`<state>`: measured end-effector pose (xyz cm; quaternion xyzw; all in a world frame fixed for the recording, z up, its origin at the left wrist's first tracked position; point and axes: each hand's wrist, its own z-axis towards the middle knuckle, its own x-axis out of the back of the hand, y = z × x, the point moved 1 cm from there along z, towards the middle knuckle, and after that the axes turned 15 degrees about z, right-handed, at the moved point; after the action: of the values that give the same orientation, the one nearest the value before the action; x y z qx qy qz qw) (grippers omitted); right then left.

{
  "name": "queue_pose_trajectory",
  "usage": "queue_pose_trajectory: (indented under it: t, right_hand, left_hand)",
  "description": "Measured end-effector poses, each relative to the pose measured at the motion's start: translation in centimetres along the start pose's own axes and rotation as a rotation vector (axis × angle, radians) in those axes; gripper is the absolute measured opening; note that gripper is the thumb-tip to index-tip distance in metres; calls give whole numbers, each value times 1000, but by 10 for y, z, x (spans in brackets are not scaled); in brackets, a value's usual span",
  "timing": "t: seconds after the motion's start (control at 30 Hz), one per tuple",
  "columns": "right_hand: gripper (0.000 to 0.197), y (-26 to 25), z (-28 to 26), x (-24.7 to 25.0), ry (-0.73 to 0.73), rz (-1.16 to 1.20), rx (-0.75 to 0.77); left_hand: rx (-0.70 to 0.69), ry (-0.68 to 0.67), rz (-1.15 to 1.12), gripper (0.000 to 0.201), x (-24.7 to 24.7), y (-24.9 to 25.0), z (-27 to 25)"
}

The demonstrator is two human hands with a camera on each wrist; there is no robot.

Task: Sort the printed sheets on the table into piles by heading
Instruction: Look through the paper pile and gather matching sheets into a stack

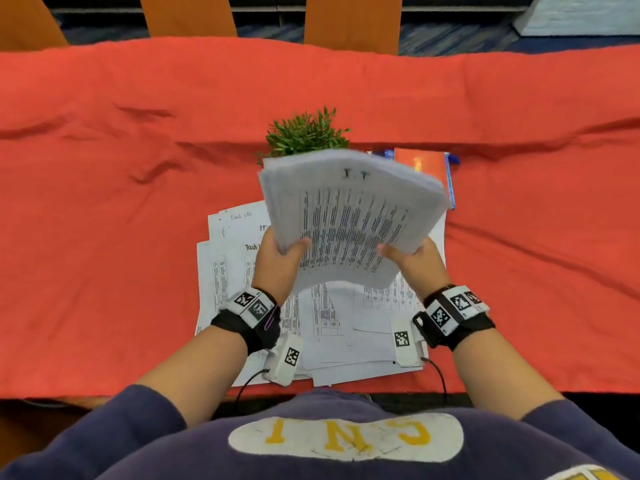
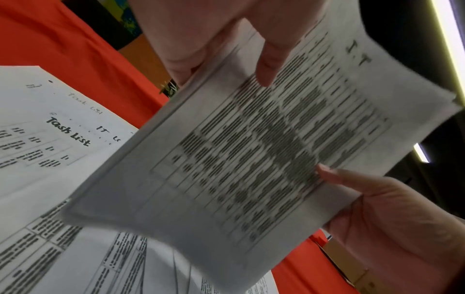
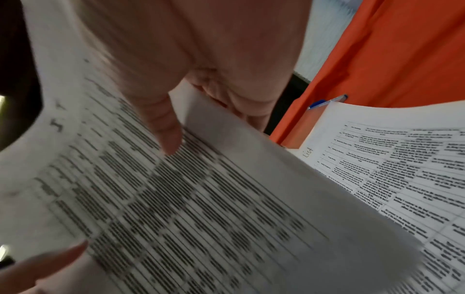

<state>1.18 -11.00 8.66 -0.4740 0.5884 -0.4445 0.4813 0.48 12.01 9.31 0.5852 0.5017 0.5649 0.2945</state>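
I hold a thick stack of printed sheets above the table, its top page headed "I.T" over a dense table of text. My left hand grips the stack's left edge, thumb on top. My right hand grips the right edge the same way. The stack fills the left wrist view, and in the right wrist view the stack is blurred. Beneath it more loose sheets lie spread on the red cloth; one sheet reads "Task List".
A small green plant stands just behind the stack. An orange book and a blue pen lie at the back right. The red tablecloth stretches wide on both sides. Orange chairs stand beyond the far edge.
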Motion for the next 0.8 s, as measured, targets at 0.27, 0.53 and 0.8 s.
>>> queue_pose_trajectory:
  t: [0.27,0.53,0.8]
  right_hand:
    - [38,3,2,-13,22,111,-49]
    - [42,8,4,-11,-24,105,-69]
    - [28,43,5,14,-24,53,-220]
  left_hand:
    - [-19,46,-62,32,-8,11,-1]
    - [-39,70,-119,27,-4,9,3]
    - [-37,132,-272,16,12,29,16]
